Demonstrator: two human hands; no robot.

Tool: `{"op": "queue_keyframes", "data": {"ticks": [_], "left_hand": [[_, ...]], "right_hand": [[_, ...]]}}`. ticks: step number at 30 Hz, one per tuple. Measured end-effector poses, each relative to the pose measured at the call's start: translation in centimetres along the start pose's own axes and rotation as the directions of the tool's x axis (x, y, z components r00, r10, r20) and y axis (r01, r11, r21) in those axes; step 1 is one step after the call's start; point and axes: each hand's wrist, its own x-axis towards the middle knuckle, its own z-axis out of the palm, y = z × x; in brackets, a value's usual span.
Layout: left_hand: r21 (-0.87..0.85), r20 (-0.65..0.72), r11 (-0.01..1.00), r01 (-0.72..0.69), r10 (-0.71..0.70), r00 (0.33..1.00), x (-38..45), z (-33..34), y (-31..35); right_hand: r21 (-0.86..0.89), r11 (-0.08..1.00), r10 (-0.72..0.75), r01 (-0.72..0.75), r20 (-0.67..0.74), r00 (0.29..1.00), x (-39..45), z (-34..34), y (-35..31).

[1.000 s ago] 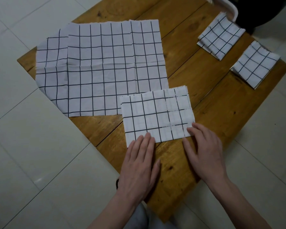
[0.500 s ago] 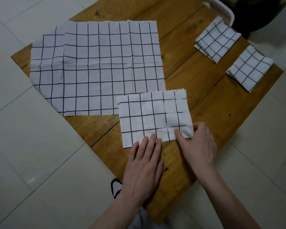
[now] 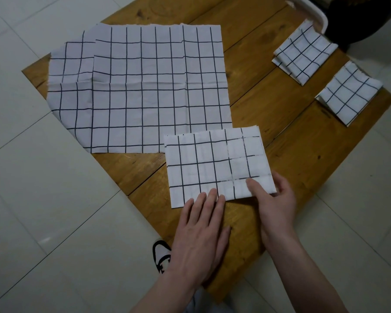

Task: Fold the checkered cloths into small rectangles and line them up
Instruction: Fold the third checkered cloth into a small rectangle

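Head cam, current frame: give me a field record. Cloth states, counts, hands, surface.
surface: wooden table, tiled floor around it
finished cloths: two, folded small, far right; folded cloth A, folded cloth B, side by side and apart
in-progress cloth: half-folded cloth, rectangle near the front edge, its far corner overlapping the unfolded stack
unfolded stack: flat cloths, at least two layers, exact count unclear
left hand: flat, fingertips on the near edge of the half-folded cloth
right hand: pinching its near right corner, thumb on top
other: shoe below the table edge
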Motion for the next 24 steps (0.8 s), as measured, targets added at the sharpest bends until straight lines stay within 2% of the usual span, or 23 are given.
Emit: {"op": "queue_keyframes", "data": {"ticks": [3,7,12,14,16,20,24], "left_hand": [[-0.036,-0.032,0.999,0.014,-0.015,0.999,-0.7,0.2,0.3],[0.001,-0.038,1.000,-0.010,0.010,0.999,-1.0,0.7,-0.2],[0.003,-0.043,1.000,0.001,-0.001,0.999,-1.0,1.1,-0.3],[-0.003,-0.046,1.000,0.008,-0.008,0.999,-1.0,1.1,-0.2],[-0.011,-0.044,1.000,0.011,-0.011,0.999,-1.0,1.0,-0.2],[-0.035,-0.064,0.998,0.042,-0.044,0.997,-1.3,0.6,-0.8],[-0.004,-0.075,0.998,0.061,-0.061,0.995,-1.8,0.0,-2.7]], "right_hand": [[0.058,0.998,0.019,-0.022,0.043,0.999,-0.8,-0.6,0.3],[-0.072,0.988,-0.135,0.137,0.042,0.990,-2.1,-1.1,0.8],[-0.096,0.965,-0.232,0.246,0.137,0.963,-3.8,-0.2,1.2],[-0.258,0.899,-0.306,0.353,0.207,0.929,-4.4,0.0,1.9],[-0.400,0.785,-0.393,0.472,0.268,0.880,-4.7,0.2,2.8],[-0.469,0.655,-0.543,0.592,0.254,0.801,-4.8,0.9,4.0],[-0.455,0.614,-0.626,0.645,0.217,0.749,-4.8,1.3,4.7]]}}
